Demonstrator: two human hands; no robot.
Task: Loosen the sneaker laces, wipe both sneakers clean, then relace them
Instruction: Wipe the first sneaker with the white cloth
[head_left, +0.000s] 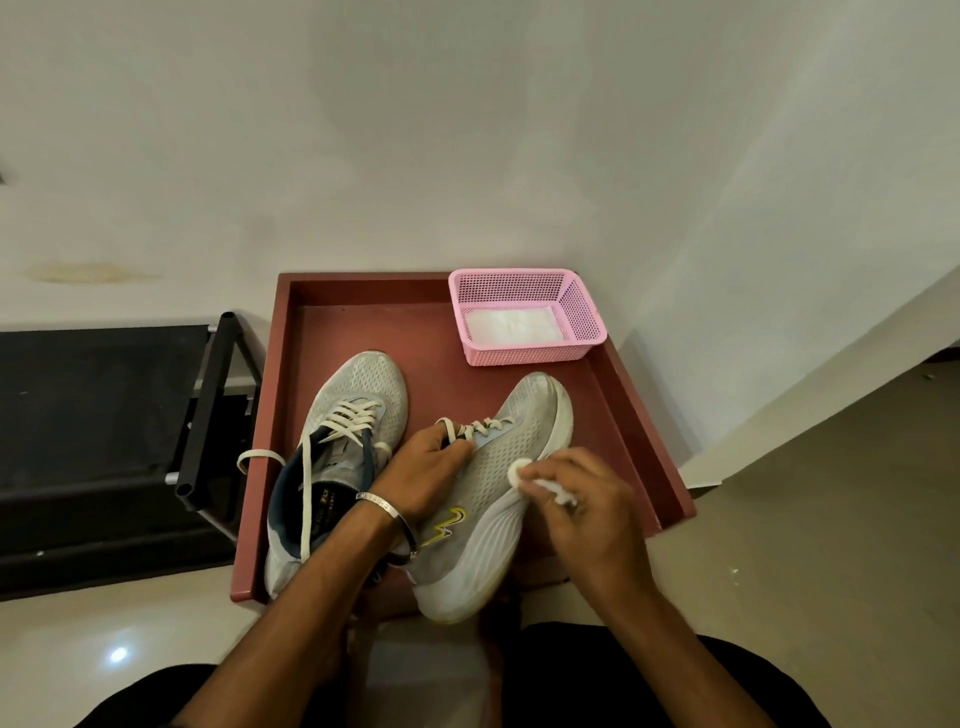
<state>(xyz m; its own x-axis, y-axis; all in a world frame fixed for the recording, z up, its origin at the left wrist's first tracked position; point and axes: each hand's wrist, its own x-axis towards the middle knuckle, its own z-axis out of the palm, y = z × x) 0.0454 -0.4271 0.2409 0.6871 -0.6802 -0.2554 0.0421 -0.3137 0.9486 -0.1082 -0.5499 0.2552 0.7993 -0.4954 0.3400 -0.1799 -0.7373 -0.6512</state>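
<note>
The right hand (582, 499) pinches a small white wipe (540, 480) against the side of the right sneaker (498, 499), while the left hand (423, 467) is closed on that shoe's tongue and laces (475, 428), tilting it onto its side. Both sneakers sit on a reddish-brown tray (644, 431) on the pale floor against a white wall. A black folding frame (208, 405) stands just beside the tray's left edge. The left sneaker (337, 441) rests upright near that edge, one lace loop (257, 460) hanging over the rim. In the far right corner a pink mesh basket (582, 312) holds a white cloth (511, 325).
</note>
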